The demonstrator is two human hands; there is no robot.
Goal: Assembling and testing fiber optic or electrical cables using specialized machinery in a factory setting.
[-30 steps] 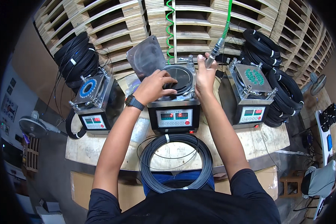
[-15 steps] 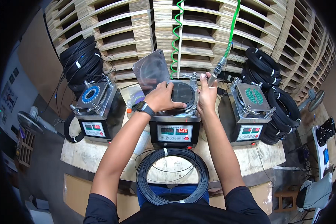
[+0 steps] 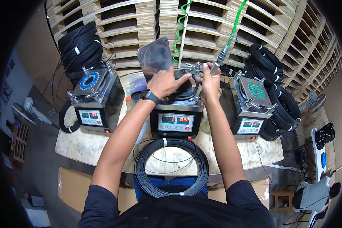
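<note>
My left hand [image 3: 164,84] is over the middle bench machine [image 3: 177,123], its thumb stretched right and its fingers closed on a dark flat plate [image 3: 184,72] tilted up above the machine's round well. The fingers partly hide the plate. Inside the well, black rings [image 3: 189,92] show. My right hand [image 3: 210,83] is wrapped round a metal air gun [image 3: 215,69] on a green hose, beside the machine's right rear post. The machine's square metal lid [image 3: 155,57] stands raised behind my left hand. A coil of black cable [image 3: 140,167] lies at the table's front edge, against me.
Similar machines stand at left [image 3: 90,102] with a blue ring of parts and at right [image 3: 254,102] with green parts. Black cable coils [image 3: 79,51] are stacked behind them. Wooden pallets [image 3: 212,32] rise at the back. A person [image 3: 315,195] sits at far right.
My left hand has lifted the dark plate off the well and tilted it up, baring the rings. My right hand keeps the air gun. The whole view has shifted slightly.
</note>
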